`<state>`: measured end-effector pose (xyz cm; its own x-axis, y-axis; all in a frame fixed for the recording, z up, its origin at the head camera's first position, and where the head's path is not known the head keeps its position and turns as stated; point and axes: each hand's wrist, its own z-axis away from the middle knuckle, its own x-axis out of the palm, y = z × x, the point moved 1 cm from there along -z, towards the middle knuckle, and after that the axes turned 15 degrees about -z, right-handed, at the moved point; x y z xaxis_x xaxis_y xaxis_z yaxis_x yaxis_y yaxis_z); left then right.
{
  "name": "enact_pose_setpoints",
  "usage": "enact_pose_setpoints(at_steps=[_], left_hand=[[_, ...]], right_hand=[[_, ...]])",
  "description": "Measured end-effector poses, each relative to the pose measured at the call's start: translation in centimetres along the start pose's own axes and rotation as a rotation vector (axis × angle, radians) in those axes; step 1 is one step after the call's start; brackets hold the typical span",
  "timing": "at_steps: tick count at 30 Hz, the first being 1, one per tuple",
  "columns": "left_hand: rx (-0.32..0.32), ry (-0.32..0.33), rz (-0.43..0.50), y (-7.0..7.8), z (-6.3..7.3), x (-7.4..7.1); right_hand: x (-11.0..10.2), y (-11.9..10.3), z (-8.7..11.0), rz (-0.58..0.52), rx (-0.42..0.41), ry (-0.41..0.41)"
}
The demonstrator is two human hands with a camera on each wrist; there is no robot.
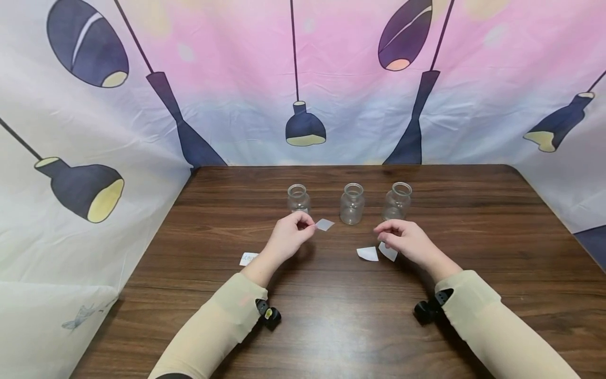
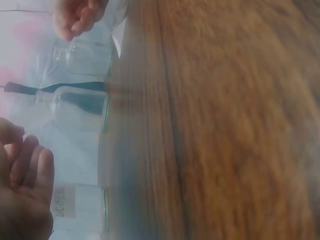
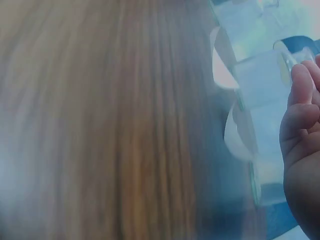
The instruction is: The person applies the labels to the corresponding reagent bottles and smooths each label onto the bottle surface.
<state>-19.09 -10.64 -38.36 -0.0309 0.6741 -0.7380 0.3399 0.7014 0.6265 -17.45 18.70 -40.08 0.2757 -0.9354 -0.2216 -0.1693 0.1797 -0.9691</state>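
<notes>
My left hand (image 1: 290, 232) pinches a small pale square slip (image 1: 325, 225) by its edge, between thumb and forefinger. Behind that hand stands the left glass jar (image 1: 298, 199), lidless; the left wrist view shows a label (image 2: 65, 201) with handwriting on it. The middle jar (image 1: 352, 204) and right jar (image 1: 396, 201) are clear, upright and lidless too. My right hand (image 1: 411, 241) hovers in front of the right jar, fingers loosely bent and nothing visible in them. Under it lies one curled white slip (image 1: 389, 252), partly covered, with another white slip (image 1: 367, 254) to its left.
A white slip with handwriting (image 1: 247, 258) lies beside my left wrist, partly hidden by it. The dark wooden table (image 1: 341, 337) ends at a printed cloth backdrop (image 1: 255, 105) behind the jars.
</notes>
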Motion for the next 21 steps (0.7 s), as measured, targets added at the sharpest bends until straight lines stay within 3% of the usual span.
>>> enact_pose_setpoints(at_steps=[11,21], left_hand=[[-0.027,0.011,-0.032,0.6,0.0,0.3],[-0.010,0.015,-0.036,1.3,-0.2,1.0]], right_hand=[[1.9,-0.6,-1.1,-0.062,-0.010,0.001],[3.8,-1.3,-2.2,-0.126,-0.021,-0.033]])
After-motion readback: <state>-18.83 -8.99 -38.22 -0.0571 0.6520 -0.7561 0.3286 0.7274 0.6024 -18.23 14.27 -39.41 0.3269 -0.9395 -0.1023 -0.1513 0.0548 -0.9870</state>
